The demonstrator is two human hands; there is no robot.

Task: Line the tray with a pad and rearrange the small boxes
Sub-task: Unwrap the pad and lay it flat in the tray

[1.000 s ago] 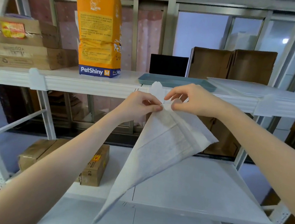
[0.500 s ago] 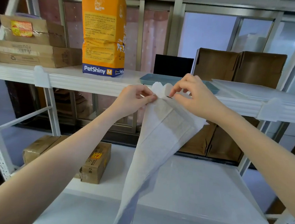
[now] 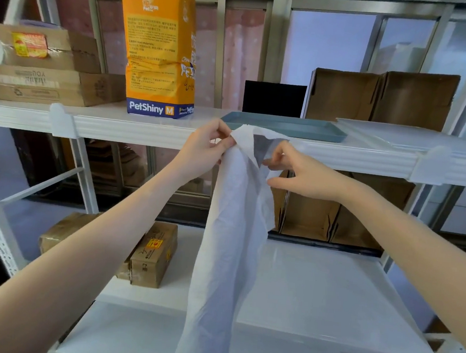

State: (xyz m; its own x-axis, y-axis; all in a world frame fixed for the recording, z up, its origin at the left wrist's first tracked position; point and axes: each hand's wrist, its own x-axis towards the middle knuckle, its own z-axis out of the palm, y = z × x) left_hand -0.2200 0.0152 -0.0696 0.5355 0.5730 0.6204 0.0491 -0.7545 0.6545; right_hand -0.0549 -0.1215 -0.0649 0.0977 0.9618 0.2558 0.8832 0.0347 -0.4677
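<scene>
The white pad (image 3: 229, 232) hangs in front of the shelving, limp and partly unfolded, its top edge level with the front lip of the upper shelf (image 3: 145, 133) and its lower end trailing past the middle shelf (image 3: 314, 293). The left hand (image 3: 203, 148) has its fingers pinched shut on the pad's top corner. The right hand (image 3: 297, 172) is just beside it, its fingers pinched together on a looser flap of the same edge, so a dark gap opens between the two layers.

Directly behind the hands, the blue-grey tray (image 3: 284, 126) lies flat on the upper shelf, just past the lip. To its left stands an orange PetShiny bag (image 3: 160, 46), upright, and further left two flat cardboard boxes (image 3: 49, 73) are stacked. To the tray's right lies a white tray (image 3: 415, 137), with open brown cartons (image 3: 382, 96) standing behind it. A black panel (image 3: 274, 98) stands behind the blue-grey tray.

On the middle shelf, small taped boxes (image 3: 151, 253) sit at the left, partly hidden by the left forearm.
</scene>
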